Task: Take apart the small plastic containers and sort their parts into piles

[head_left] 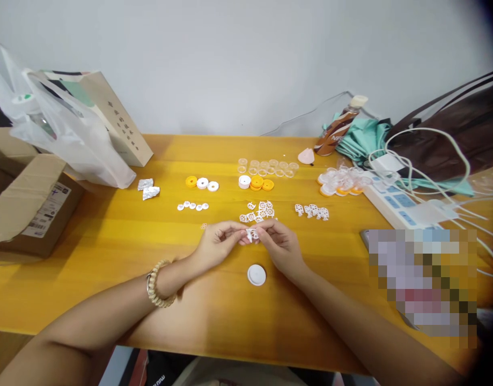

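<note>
**Both hands pinch one small white piece at mid-table**

The yellow wooden table (109,241) runs the full width. A cardboard box (24,209) sits at its far left and a power strip (395,201) with trailing cords at the right. Bare wood lies open along the near edge and to the left of the arms.

The left hand (216,244) and right hand (280,244) meet near the centre. Their fingertips are closed on a white lattice piece (252,234) – tiny, flat and pierced with holes – held just above the wood.

Just near of the hands lies a round white cap (256,274). Just far of them lies a heap of similar pieces (258,210), then yellow and white discs (256,183).
</note>
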The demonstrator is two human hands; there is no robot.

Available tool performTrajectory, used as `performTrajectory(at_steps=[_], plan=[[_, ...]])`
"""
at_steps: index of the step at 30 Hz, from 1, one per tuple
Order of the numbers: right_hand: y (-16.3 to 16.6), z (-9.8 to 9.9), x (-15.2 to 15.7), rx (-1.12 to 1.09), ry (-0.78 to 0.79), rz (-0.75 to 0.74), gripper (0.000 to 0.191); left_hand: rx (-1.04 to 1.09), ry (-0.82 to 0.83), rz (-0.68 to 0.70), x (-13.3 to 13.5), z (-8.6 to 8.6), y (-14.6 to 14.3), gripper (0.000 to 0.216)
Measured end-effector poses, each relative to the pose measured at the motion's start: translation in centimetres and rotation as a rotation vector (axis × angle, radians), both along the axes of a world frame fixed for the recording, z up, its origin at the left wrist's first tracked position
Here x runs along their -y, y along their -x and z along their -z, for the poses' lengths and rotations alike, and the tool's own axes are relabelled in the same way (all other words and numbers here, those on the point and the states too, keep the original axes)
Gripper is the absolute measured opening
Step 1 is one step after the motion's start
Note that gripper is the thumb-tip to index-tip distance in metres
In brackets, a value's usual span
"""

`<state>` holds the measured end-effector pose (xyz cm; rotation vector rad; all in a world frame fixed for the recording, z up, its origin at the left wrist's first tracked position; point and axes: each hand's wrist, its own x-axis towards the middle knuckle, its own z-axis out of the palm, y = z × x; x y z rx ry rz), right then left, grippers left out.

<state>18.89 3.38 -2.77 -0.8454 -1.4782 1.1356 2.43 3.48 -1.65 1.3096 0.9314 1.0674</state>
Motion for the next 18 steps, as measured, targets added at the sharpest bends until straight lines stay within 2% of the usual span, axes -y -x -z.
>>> performTrajectory(at_steps=[3, 6, 10, 13, 18], plan=[[0.1, 0.2, 0.0, 0.009, -0.028, 0.034, 0.008, 0.045, 0.071, -0.007, -0.2, -0.2, 0.1, 0.024], [0.2, 0.4, 0.0, 0.077, -0.121, 0.059, 0.01, 0.085, 0.135, -0.009, -0.3, -0.3, 0.2, 0.025], [0.4, 0.7, -0.1, 0.136, -0.193, 0.059, 0.015, 0.052, 0.134, -0.004, -0.4, 0.0, 0.3, 0.026], [0.4, 0.8, -0.4, 0.065, -0.142, 0.056, 0.016, -0.029, 0.005, 0.013, -0.1, 0.6, 0.4, 0.023], [0.3, 0.5, -0.6, -0.049, 0.011, 0.047, 0.01, -0.16, -0.282, 0.016, 0.3, 1.4, 0.4, 0.038]])
